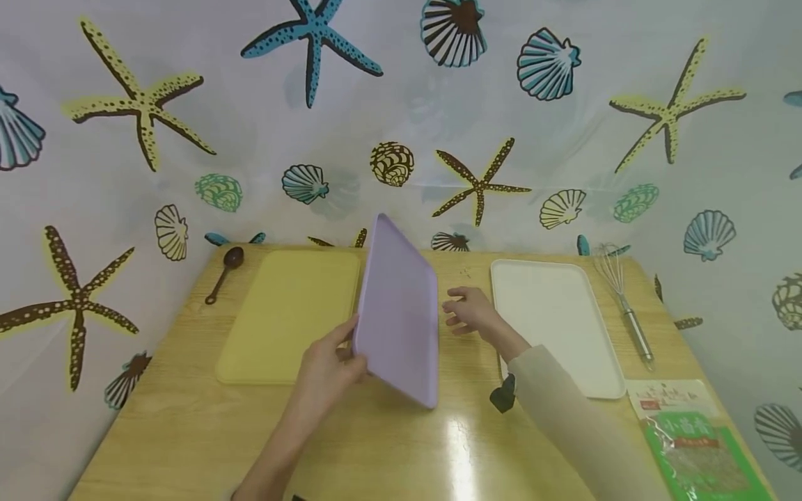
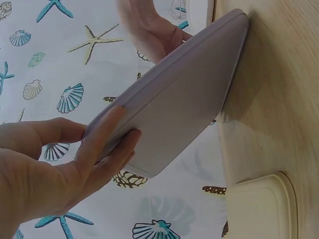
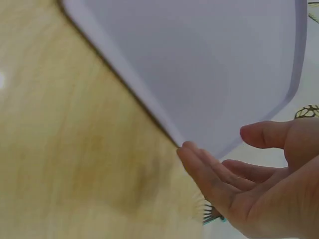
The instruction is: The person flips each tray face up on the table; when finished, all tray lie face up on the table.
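A shallow purple tray (image 1: 401, 306) stands tilted steeply on its long side in the head view, between a yellow tray and a white tray. My left hand (image 1: 328, 365) grips its raised left edge, thumb on the inner face; in the left wrist view the fingers (image 2: 112, 149) lie along its underside. To the right of the tray is my right hand (image 1: 470, 311), its fingers loosely extended and holding nothing. In the right wrist view the right hand (image 3: 259, 184) is close to a corner of the tray; whether the fingertips touch it I cannot tell.
The yellow tray (image 1: 291, 306) lies at left beside a dark spoon (image 1: 225, 273). At right are the white tray (image 1: 551, 313), a whisk (image 1: 626, 306) and a green-and-white packet (image 1: 695, 438). Tiny specks (image 1: 466, 273) dot the wooden table (image 1: 188, 417). A patterned cloth (image 1: 388, 104) hangs behind.
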### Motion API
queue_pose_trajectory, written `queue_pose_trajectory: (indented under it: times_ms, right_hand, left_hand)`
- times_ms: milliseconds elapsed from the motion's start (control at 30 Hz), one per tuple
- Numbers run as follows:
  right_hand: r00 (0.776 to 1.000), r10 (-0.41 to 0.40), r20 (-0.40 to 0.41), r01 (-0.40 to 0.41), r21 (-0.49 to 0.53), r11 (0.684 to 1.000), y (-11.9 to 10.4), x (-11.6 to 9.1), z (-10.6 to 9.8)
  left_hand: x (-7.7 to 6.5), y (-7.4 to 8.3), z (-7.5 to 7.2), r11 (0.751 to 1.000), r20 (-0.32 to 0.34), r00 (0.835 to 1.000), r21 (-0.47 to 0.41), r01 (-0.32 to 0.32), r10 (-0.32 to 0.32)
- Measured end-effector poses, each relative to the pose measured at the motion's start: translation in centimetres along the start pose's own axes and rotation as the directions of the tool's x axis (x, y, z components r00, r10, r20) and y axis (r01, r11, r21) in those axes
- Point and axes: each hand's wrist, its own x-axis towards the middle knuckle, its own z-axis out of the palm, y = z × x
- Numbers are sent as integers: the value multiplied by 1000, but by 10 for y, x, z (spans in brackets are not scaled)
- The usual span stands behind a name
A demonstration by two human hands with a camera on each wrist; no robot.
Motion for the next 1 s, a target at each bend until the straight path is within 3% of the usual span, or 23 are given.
queue_pose_trajectory:
  times_ms: [200,467,600,733,833,1000]
  right_hand:
    - [1000,18,11,-17,-84,996,25,-4,1]
    - [999,41,-5,-41,-46,998,33,-3,8]
    - [999,0,-42,-4,-95,995,34,0,9]
    - [997,-42,-66,32,-144,989,38,0,5]
    - [999,-16,-41,13,-90,996,41,-1,-1]
    - [998,67,-2,-66,44,997,43,-1,-9]
  left_hand:
    - [8,-10,-2,996,-23,999,-82,43,-45]
    - [13,-18,-5,977,0,993,-177,119,-121]
    - [15,-19,-8,965,3,987,-209,158,-161]
    - [17,-22,-14,956,32,987,-247,159,-156]
    - [18,-28,-18,951,74,989,-273,146,-131]
    - [21,-38,-22,936,151,979,-304,178,-138]
